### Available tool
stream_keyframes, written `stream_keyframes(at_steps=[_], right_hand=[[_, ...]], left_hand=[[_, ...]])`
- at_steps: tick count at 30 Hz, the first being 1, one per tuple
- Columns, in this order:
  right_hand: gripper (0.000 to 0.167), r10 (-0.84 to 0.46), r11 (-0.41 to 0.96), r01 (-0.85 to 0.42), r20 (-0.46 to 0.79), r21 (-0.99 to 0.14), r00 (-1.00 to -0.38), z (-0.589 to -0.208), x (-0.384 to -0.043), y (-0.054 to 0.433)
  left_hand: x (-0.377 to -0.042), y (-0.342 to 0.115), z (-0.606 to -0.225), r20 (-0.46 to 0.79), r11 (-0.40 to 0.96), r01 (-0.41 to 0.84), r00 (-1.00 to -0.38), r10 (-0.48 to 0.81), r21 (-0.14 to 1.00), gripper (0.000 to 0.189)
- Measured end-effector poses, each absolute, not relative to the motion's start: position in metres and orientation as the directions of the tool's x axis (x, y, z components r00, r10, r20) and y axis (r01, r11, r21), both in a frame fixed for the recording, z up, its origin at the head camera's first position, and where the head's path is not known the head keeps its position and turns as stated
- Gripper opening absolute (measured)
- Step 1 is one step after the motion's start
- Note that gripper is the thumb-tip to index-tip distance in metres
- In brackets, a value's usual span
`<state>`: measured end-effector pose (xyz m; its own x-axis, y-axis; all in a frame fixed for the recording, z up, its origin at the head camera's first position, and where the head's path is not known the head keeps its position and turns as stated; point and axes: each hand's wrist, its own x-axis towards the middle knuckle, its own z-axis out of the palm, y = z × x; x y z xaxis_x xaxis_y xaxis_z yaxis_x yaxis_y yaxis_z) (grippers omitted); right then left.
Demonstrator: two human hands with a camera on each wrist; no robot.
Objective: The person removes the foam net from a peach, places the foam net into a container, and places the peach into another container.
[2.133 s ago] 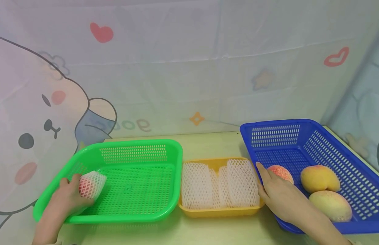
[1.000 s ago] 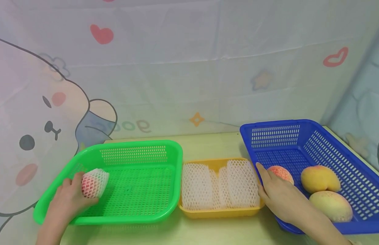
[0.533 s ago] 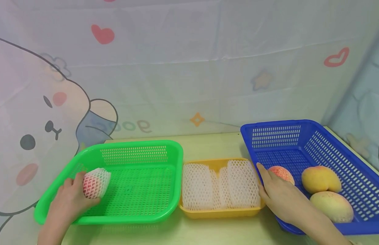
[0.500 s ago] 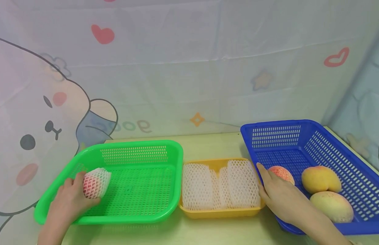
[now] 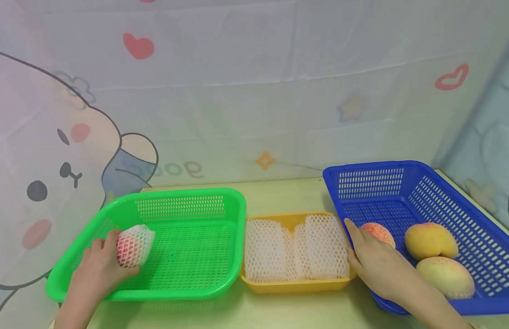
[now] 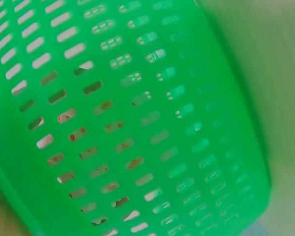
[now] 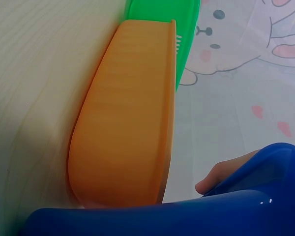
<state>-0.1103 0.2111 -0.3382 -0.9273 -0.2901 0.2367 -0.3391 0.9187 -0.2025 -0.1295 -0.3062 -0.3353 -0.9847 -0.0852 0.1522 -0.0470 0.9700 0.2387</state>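
Observation:
My left hand (image 5: 100, 267) reaches over the near left of the green basket (image 5: 188, 292) and holds a reddish peach (image 5: 133, 246) wrapped in a white foam net. Thumb and fingers curve round the wrapped peach, which is just above the basket floor. In the left wrist view the green basket wall (image 6: 152, 118) hides most of the hand. My right hand (image 5: 377, 262) rests on the left rim of the blue basket (image 5: 332, 192), fingers extended. A red peach (image 5: 377, 232) sits just beyond this hand, partly covered by it. One finger (image 7: 221, 174) shows past the rim in the right wrist view.
Between the baskets stands a yellow tray (image 5: 295, 286) with several white foam nets (image 5: 264, 251). Two more peaches, one yellow (image 5: 431, 240) and one pale (image 5: 445, 276), lie in the blue basket. A printed cloth (image 5: 238, 91) hangs behind the table (image 5: 287, 192).
My left hand has moved rightward with the netted peach over the green basket floor. My right hand, the yellow tray and the blue basket stay as they were.

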Motion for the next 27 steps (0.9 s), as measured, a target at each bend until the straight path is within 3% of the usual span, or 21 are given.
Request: stream_keyframes(at_steps=[27], right_hand=[[0.054, -0.296, 0.917, -0.346, 0.242, -0.199, -0.924, -0.338, -0.111, 0.211]], left_hand=[[-0.125, -0.278, -0.326, 0.184, 0.964, -0.008, -0.981, -0.059, 0.265, 0.095]])
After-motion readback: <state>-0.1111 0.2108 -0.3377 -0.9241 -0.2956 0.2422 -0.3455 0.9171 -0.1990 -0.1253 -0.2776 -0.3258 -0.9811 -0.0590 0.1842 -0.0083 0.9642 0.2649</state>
